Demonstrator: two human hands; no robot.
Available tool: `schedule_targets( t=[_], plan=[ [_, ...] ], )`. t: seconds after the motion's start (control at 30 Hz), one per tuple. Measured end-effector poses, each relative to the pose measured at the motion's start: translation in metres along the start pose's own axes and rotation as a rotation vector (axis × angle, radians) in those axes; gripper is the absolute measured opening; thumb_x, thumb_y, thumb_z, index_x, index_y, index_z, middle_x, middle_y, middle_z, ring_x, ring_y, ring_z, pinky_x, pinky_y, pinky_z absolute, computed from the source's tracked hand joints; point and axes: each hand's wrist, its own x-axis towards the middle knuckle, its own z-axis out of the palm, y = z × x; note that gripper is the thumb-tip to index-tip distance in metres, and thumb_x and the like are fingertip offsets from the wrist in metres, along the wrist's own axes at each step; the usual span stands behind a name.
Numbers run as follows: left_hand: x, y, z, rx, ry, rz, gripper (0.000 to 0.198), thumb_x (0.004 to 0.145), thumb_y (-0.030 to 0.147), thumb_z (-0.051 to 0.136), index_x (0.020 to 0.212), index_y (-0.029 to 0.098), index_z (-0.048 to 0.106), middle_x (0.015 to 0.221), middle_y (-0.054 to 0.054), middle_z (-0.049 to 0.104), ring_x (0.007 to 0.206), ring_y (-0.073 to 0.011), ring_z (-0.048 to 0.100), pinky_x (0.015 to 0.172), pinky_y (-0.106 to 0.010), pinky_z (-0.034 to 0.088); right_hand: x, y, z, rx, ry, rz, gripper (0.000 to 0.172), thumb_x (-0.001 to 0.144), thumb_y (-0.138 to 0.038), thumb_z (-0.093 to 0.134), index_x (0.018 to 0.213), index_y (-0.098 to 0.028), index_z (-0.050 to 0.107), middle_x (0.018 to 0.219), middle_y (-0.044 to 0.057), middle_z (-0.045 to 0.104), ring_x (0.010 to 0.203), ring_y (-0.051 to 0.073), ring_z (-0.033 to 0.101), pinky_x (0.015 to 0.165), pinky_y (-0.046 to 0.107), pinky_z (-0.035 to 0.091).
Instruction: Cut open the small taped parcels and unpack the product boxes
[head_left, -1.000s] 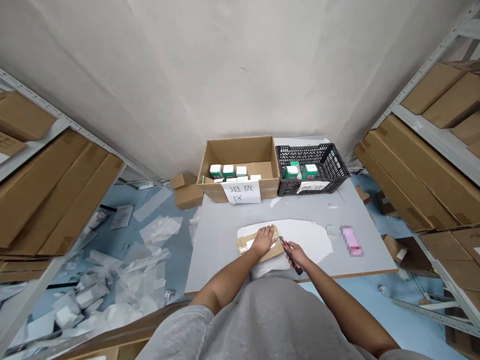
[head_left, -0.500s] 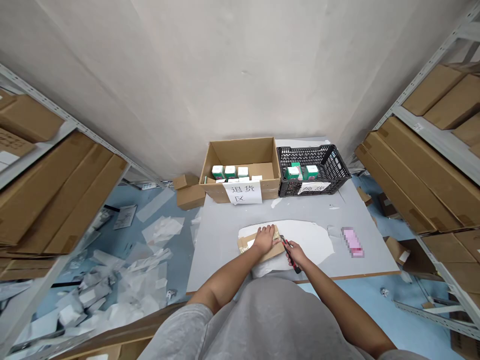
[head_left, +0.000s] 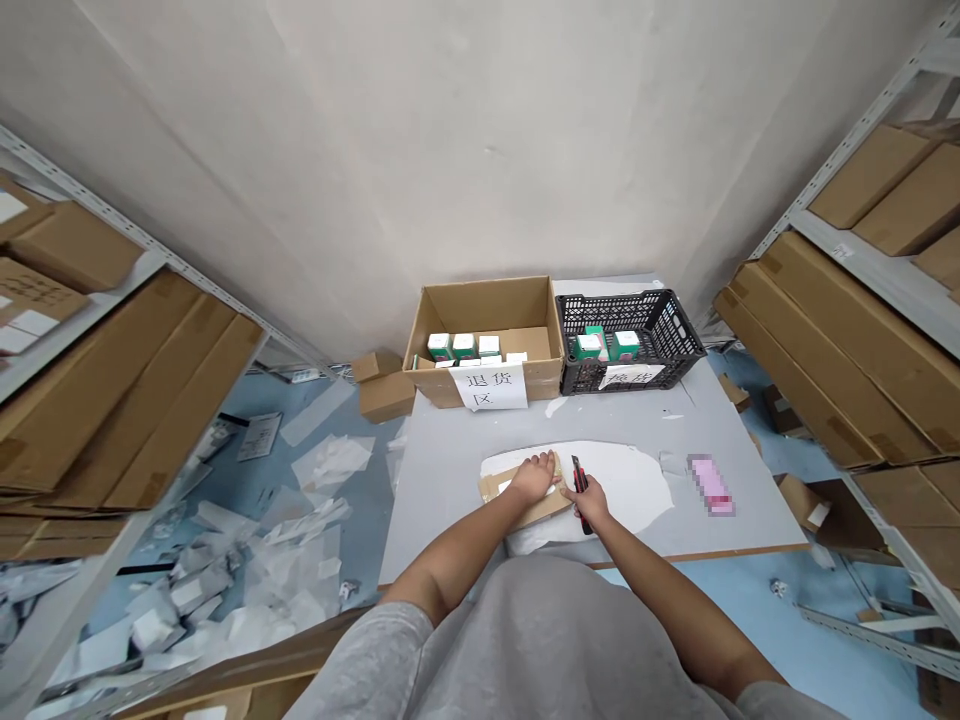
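Note:
A small flat cardboard parcel (head_left: 496, 485) with a white label lies on a white sheet (head_left: 634, 480) near the front of the grey table (head_left: 442, 470). My left hand (head_left: 534, 478) lies flat on top of the parcel with its fingers stretched out. My right hand (head_left: 591, 499) is closed round a red and black utility knife (head_left: 577, 472). The knife's tip points away from me, along the parcel's right edge.
At the back of the table stand an open cardboard box (head_left: 487, 300) with a paper sign and small green-and-white boxes inside, and a black plastic crate (head_left: 660, 320) holding similar boxes. A pink object (head_left: 709, 484) lies to the right. Shelves of cartons flank both sides; wrapping litters the floor at left.
My right hand has turned the knife from a slant to nearly straight ahead and moved it up along the parcel's right edge. My left hand stays on the parcel.

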Motion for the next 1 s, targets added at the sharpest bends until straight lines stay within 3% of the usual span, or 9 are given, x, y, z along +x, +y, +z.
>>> schedule_targets(
  t=[0.2,0.3,0.43,0.57,0.7,1.0],
  plan=[
    [0.002,-0.008,-0.012,-0.045,-0.061,0.02,0.059,0.112,0.051,0.041,0.157,0.012,0.045,0.138,-0.025,0.067,0.119,-0.033,0.07,0.094,-0.042,0.057,0.0,0.007,0.0,0.023,0.022,-0.009,0.05,0.072,-0.044,0.089,0.101,-0.026,0.052,0.062,-0.011,0.048,0.044,0.01,0.049,0.039,0.022,0.042],
    [-0.004,-0.013,-0.016,-0.069,-0.066,0.047,0.072,0.108,0.063,0.045,0.16,0.013,0.041,0.145,-0.025,0.063,0.126,-0.0331,0.068,0.098,-0.042,0.056,0.0,0.011,-0.001,0.023,0.033,0.0,0.049,0.072,-0.042,0.088,0.098,-0.026,0.05,0.061,-0.011,0.049,0.043,0.011,0.048,0.038,0.023,0.043],
    [-0.024,-0.02,-0.015,-0.06,0.045,0.089,0.091,0.098,0.07,0.061,0.164,0.013,0.034,0.158,-0.026,0.053,0.143,-0.0366,0.054,0.114,-0.046,0.046,0.001,0.016,-0.003,0.004,0.031,-0.015,0.045,0.076,-0.041,0.086,0.098,-0.026,0.05,0.062,-0.01,0.049,0.043,0.01,0.047,0.039,0.023,0.044],
    [-0.041,-0.025,-0.01,-0.043,0.073,0.027,0.075,0.104,0.053,0.059,0.164,0.015,0.035,0.148,-0.022,0.061,0.135,-0.0351,0.059,0.111,-0.047,0.048,0.005,0.013,-0.005,-0.099,0.041,-0.04,0.046,0.077,-0.046,0.086,0.1,-0.026,0.052,0.068,-0.009,0.053,0.045,0.01,0.05,0.041,0.023,0.044],
    [-0.038,-0.028,-0.01,-0.043,0.044,0.025,0.056,0.109,0.037,0.049,0.16,0.015,0.043,0.146,-0.021,0.063,0.133,-0.0322,0.062,0.111,-0.045,0.049,0.012,0.008,-0.003,-0.169,0.069,-0.066,0.051,0.072,-0.047,0.091,0.1,-0.025,0.054,0.072,-0.007,0.055,0.05,0.012,0.053,0.043,0.023,0.045],
    [-0.033,-0.039,-0.033,-0.13,-0.044,0.017,0.044,0.111,0.036,0.039,0.148,0.017,0.054,0.141,-0.016,0.067,0.125,-0.0289,0.067,0.103,-0.041,0.054,0.01,0.008,-0.006,-0.161,0.038,-0.061,0.054,0.073,-0.048,0.088,0.112,-0.025,0.058,0.073,-0.008,0.056,0.055,0.014,0.057,0.045,0.022,0.042]
  ],
)
